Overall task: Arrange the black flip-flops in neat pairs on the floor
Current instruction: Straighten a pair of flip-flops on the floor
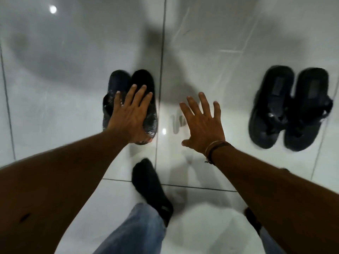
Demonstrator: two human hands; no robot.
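Two pairs of black flip-flops lie on the glossy white tiled floor [220, 61]. One pair [128, 77] sits left of the centre, side by side, heels pointing away from me. My left hand [131, 116] hovers flat over it with fingers spread, hiding the strap ends; whether it touches is unclear. The other pair [291, 107] lies at the right, side by side, straps towards me. My right hand [201, 125] is spread open above bare tile between the two pairs and holds nothing.
My foot in a black sock [148, 187] with a blue jeans leg [132, 233] stands just below the left pair. Dark grout lines cross the tiles. A ceiling light reflects at the top left [53, 9]. My other foot shows partly under the right forearm.
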